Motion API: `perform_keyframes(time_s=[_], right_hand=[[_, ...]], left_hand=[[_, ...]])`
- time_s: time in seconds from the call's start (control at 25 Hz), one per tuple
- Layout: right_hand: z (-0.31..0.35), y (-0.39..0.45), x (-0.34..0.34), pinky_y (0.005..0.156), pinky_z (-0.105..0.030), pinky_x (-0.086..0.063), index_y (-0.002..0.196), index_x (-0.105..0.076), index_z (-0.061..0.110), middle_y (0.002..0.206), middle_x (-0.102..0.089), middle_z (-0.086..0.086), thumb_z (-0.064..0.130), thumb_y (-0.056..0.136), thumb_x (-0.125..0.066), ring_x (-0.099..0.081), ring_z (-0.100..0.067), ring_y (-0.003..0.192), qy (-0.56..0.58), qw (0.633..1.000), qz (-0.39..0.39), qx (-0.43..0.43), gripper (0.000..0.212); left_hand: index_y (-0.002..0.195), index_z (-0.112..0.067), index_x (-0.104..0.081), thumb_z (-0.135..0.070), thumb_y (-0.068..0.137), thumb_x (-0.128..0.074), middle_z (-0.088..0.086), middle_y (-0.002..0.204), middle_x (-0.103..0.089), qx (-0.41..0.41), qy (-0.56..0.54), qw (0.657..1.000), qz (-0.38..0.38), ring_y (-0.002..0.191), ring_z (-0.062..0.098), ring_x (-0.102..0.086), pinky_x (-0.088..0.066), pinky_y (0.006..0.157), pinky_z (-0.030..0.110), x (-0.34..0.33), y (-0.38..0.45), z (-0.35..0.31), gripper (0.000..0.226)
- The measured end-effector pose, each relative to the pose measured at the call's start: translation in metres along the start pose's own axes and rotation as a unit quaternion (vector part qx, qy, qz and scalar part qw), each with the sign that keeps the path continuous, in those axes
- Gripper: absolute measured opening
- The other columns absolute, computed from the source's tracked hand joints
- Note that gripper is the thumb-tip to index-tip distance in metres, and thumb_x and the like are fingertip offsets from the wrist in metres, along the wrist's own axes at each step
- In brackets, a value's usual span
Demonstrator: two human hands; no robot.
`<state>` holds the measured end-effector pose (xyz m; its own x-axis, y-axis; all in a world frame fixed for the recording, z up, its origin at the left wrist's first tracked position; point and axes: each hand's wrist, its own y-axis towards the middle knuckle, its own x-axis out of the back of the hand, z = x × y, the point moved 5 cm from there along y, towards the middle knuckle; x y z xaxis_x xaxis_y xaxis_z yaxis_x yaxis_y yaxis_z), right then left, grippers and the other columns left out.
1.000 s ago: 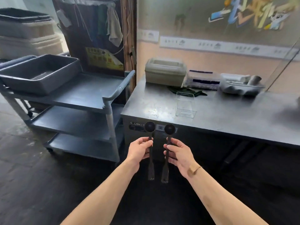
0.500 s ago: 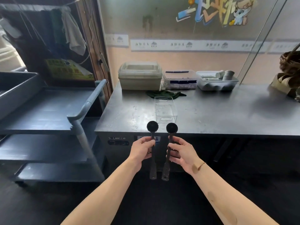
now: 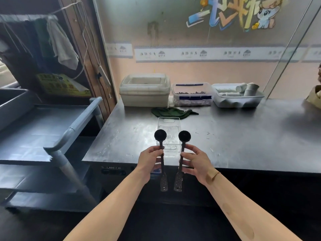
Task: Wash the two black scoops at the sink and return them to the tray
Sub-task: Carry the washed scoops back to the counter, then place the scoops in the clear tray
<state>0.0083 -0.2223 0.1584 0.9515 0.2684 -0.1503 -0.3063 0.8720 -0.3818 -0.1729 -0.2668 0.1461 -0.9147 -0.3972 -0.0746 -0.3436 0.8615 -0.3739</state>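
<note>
Left hand point(image 3: 150, 161) gripping left black scoop point(image 3: 160, 135), right hand point(image 3: 196, 162) gripping right black scoop point(image 3: 184, 136), both upright at frame centre, heads overlapping clear tray point(image 3: 168, 123)

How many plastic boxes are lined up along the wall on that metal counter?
3: a white lidded box on the left, a clear one with a blue band in the middle, a tub of white cups on the right.

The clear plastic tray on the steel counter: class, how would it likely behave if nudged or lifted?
The clear plastic tray looks thin-walled and holds nothing visible, so it is probably light. On the smooth steel counter it would likely slide rather than tip, being low and flat-bottomed. Its walls may flex somewhat when gripped.
</note>
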Motion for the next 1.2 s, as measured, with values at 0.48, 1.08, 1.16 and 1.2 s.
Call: perform_keyframes(time_s=[0.48,1.08,1.16,1.2], right_hand=[[0.018,0.127,0.008,0.070,-0.040,-0.062,0.115,-0.063,0.019,0.094,-0.075,-0.007,-0.004,0.084,-0.061,-0.075,-0.024,0.081,0.007,0.999,-0.023,-0.030,0.039],[0.037,0.276,-0.025,0.058,-0.030,-0.059,0.108,-0.065,0.017,0.076,-0.078,0.001,-0.009,0.079,-0.061,-0.074,-0.019,0.068,-0.017,0.996,-0.072,-0.058,0.039],[0.035,0.288,-0.024,0.057,-0.029,-0.059,0.108,-0.065,0.017,0.074,-0.077,0.001,-0.010,0.079,-0.061,-0.073,-0.018,0.066,-0.014,0.995,-0.075,-0.069,0.040],[0.034,0.294,-0.023,0.056,-0.029,-0.058,0.108,-0.065,0.016,0.073,-0.077,0.001,-0.010,0.079,-0.061,-0.072,-0.017,0.065,-0.016,0.994,-0.077,-0.078,0.040]], left_hand=[[0.100,-0.017,-0.074,-0.004,0.083,-0.059,-0.001,0.078,-0.068,0.021,0.014,1.000,0.016,0.069,0.019,-0.067,-0.059,0.068,0.030,-0.013,0.129,-0.017,0.026],[0.097,-0.004,-0.067,0.004,0.084,-0.059,0.010,0.085,-0.072,0.077,0.045,0.994,0.065,0.068,0.022,-0.070,-0.058,0.063,0.029,-0.006,0.284,-0.029,0.017],[0.099,-0.004,-0.065,0.003,0.085,-0.058,0.011,0.087,-0.072,0.091,0.045,0.993,0.064,0.069,0.022,-0.069,-0.058,0.064,0.030,-0.010,0.295,-0.027,0.017],[0.098,-0.004,-0.065,0.002,0.085,-0.058,0.010,0.086,-0.072,0.095,0.046,0.993,0.062,0.068,0.021,-0.069,-0.057,0.064,0.030,-0.013,0.301,-0.027,0.017]])
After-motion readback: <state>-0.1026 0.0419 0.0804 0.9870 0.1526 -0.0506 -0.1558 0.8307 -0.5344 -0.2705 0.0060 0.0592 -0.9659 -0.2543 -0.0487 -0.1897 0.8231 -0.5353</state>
